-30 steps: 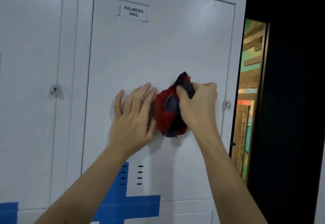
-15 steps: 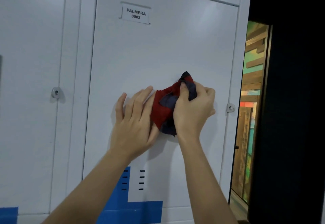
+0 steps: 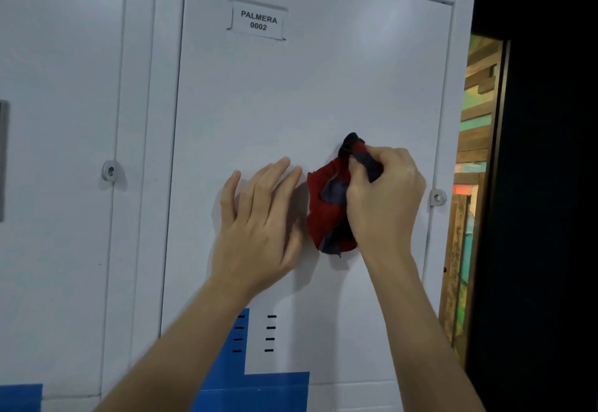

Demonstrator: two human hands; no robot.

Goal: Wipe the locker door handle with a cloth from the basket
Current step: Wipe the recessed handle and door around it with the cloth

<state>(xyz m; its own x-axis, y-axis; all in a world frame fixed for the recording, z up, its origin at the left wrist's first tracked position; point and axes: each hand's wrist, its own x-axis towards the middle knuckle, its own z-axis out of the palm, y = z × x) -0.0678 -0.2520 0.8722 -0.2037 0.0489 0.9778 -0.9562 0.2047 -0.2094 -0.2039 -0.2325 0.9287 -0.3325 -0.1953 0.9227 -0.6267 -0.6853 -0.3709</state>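
A white locker door (image 3: 291, 94) labelled "PALMERA 0002" fills the view. My right hand (image 3: 385, 198) is closed around a bunched red and dark blue cloth (image 3: 326, 207) and presses it against the door at mid height. Whatever the cloth covers on the door is hidden. My left hand (image 3: 259, 217) lies flat on the door just left of the cloth, fingers spread and pointing up. A small round metal lock tab (image 3: 437, 198) sticks out at the door's right edge, a little right of my right hand.
A second white locker (image 3: 58, 120) stands to the left with its own metal lock tab (image 3: 110, 171). Blue tape marks (image 3: 259, 385) and vent slots (image 3: 270, 333) sit low on the door. To the right is a dark doorway (image 3: 550, 185) with coloured wooden planks (image 3: 475, 120).
My right hand has slid the cloth to the right across the door, away from my left hand, opening a gap between them. My left hand stays flat in place.
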